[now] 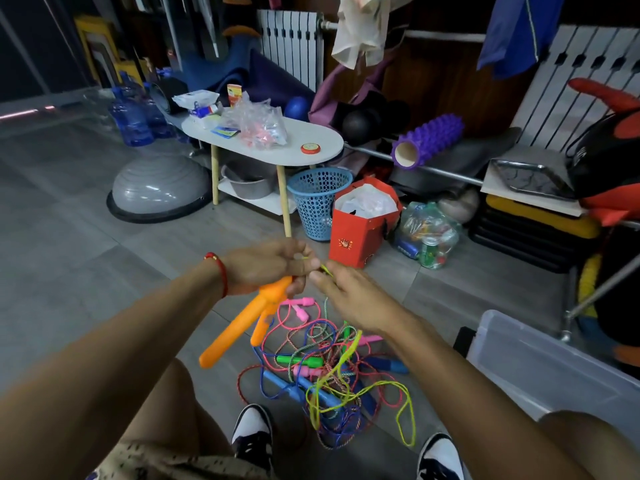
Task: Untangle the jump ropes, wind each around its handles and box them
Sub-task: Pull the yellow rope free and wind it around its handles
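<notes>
We sit in a cluttered exercise room with a grey tiled floor (86,244); a white side table (304,147) and a blue mesh basket (317,206) stand at the far side, and a clear plastic box (540,368) waits at the near right, with nothing visible inside it. Our left hand (266,266) grips the top of two orange handles (242,323), which hang down toward us, and pinches their yellow-green cord (325,269) at the fingertips. Our right hand (349,294) pinches the same cord just beside the left, the fingers otherwise fairly straight. From there the cord falls into the tangled pile of jump ropes (329,375) on the floor between our shoes, where pink, green and blue handles lie knotted in coloured cords. We judge the job barely begun: one rope is being worked free, none is wound, none boxed.
</notes>
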`<action>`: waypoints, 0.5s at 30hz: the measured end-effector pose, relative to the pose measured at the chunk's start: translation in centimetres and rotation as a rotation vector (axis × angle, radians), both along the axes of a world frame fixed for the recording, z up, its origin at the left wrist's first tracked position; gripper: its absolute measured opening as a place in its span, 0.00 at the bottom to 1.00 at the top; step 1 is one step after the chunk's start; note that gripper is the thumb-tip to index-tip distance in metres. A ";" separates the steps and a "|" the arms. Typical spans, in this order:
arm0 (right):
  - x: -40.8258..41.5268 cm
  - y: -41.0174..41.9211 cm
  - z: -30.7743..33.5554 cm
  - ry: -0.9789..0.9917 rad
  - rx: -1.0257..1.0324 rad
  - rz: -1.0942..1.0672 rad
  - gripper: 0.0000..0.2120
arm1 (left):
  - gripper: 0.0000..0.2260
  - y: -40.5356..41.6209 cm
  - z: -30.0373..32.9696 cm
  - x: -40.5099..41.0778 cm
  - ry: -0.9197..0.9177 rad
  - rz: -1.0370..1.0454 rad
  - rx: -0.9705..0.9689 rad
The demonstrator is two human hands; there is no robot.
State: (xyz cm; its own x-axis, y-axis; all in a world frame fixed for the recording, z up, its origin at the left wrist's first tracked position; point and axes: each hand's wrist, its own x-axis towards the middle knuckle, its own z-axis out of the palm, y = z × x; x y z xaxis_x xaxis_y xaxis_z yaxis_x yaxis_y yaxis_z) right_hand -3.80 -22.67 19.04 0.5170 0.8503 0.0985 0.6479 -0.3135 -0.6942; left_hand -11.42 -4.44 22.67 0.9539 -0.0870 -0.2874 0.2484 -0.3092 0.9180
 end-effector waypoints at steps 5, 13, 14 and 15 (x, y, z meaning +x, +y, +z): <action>1.2 -0.9 2.2 -0.101 -0.121 0.099 0.17 | 0.21 0.0 -2.1 -2.3 0.017 -0.053 -0.121; 0.8 -2.0 4.5 0.270 0.031 -0.033 0.16 | 0.17 -3.5 -4.4 -3.1 -0.044 0.186 -0.013; 0.8 -2.1 4.8 0.268 0.030 -0.048 0.16 | 0.15 -3.8 -4.8 -3.3 -0.026 0.194 -0.014; 1.0 -2.1 4.7 0.266 0.034 -0.061 0.17 | 0.12 -4.1 -5.1 -3.4 -0.016 0.191 -0.010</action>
State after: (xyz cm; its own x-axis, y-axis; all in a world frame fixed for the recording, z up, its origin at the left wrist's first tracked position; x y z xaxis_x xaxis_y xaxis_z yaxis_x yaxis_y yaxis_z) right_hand -2.78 -24.78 23.79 0.5783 0.8156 -0.0194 0.4221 -0.3195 -0.8484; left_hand -14.86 -8.49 17.60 0.9579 0.0930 -0.2716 0.2865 -0.2488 0.9252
